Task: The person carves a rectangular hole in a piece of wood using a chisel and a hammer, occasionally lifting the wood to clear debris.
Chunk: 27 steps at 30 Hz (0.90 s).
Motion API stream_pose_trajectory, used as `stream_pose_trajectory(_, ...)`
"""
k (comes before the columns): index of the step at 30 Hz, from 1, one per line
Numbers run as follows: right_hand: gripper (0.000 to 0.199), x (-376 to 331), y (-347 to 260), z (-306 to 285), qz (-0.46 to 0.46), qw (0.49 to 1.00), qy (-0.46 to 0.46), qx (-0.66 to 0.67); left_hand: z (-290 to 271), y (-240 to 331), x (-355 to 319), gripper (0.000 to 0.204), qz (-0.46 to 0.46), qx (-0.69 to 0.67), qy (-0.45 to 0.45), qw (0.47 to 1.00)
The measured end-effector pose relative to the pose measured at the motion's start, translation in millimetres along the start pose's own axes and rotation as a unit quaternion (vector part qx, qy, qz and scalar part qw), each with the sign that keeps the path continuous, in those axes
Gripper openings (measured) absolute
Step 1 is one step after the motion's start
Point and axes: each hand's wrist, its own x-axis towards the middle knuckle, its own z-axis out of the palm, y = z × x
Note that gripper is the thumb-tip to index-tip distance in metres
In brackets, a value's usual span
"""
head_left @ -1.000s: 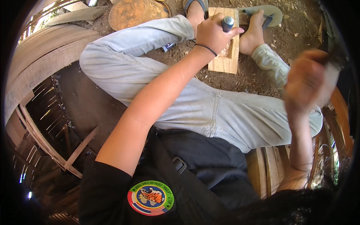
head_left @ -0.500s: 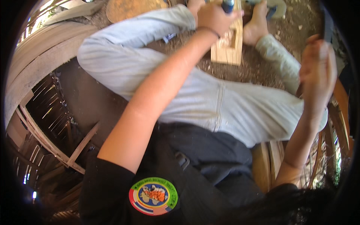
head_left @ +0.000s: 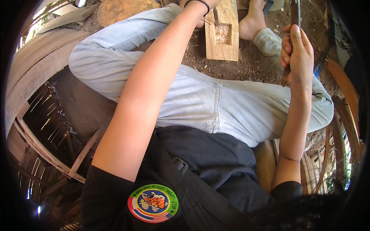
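Observation:
At the top edge, my left hand [head_left: 211, 3] is mostly cut off by the frame, closed on a chisel whose handle is out of view. The narrow dark chisel blade [head_left: 216, 17] points down into the far left part of a rectangular recess cut in a pale wooden block [head_left: 222, 52]. Rough, chipped wood [head_left: 223, 35] shows in the recess. Off to the right, my right hand [head_left: 297, 57] is raised, its fingers wrapped round a long dark tool [head_left: 295, 14]. Its upper end leaves the frame, so its kind does not show.
Bare feet [head_left: 251, 23] and bent legs in light trousers [head_left: 192, 90] surround the block. Wood chips lie on the dirt floor [head_left: 196, 57]. A round brown slab [head_left: 123, 10] and a curved wooden piece [head_left: 42, 54] are at the left; slats [head_left: 341, 131] stand at the right.
The blurred right hand has moved left and up, and the long dark tool in it now shows. My left hand has shifted up and left, baring the chisel blade and recess.

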Motion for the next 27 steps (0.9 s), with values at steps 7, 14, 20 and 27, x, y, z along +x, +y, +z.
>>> stream_pose_trajectory(7, 0.030, 0, 4, -1, -0.034, 0.999, 0.012, -0.036, -9, 22, -30, 0.033, -0.031, 0.006, 0.022, 0.999)
stream_pose_trajectory(14, 0.029, 0, 3, -1, -0.052, 0.998, 0.016, -0.032, -22, 18, -88, 0.022, 0.117, -0.149, 0.000, 0.982)
stream_pose_trajectory(20, 0.029, 1, 4, -1, -0.054, 0.998, 0.016, -0.036, -27, 0, -74, 0.028, -0.056, -0.225, 0.104, 0.967)
stream_pose_trajectory(27, 0.029, 9, 17, -14, -0.018, 0.998, 0.022, -0.049, -49, 5, -63, 0.023, -0.076, -0.347, 0.025, 0.934)
